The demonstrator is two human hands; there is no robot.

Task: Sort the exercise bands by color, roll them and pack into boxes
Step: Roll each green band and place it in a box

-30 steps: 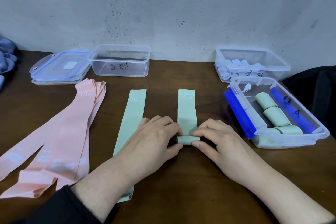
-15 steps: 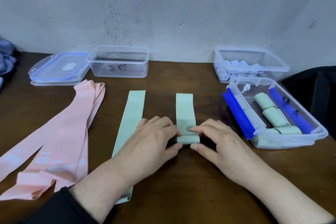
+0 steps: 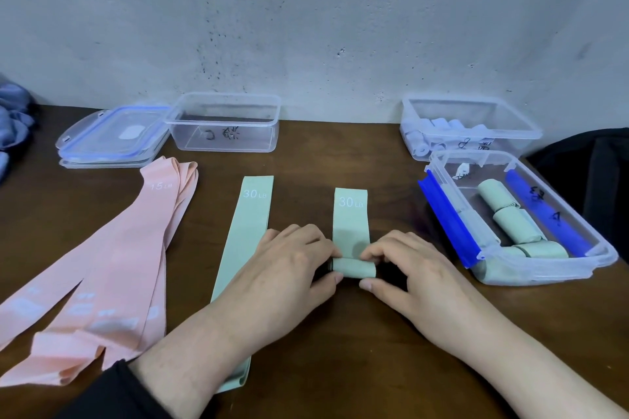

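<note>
Green band (image 3: 350, 224) half rolled; our left hand (image 3: 289, 269) and right hand (image 3: 405, 269) pinch the roll's ends. We should keep edges square, tension even, rolling toward the label.

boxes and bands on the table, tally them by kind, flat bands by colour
Clear boxes: 3 (empty one, one with pale rolls, one with green rolls)
Lids: 1 stack, number in it unclear
Green bands out of the boxes: 2 (flat one; half-rolled one, held by left hand and right hand)
Pink bands: overlapping pile, number unclear
Total countable: 5
</note>
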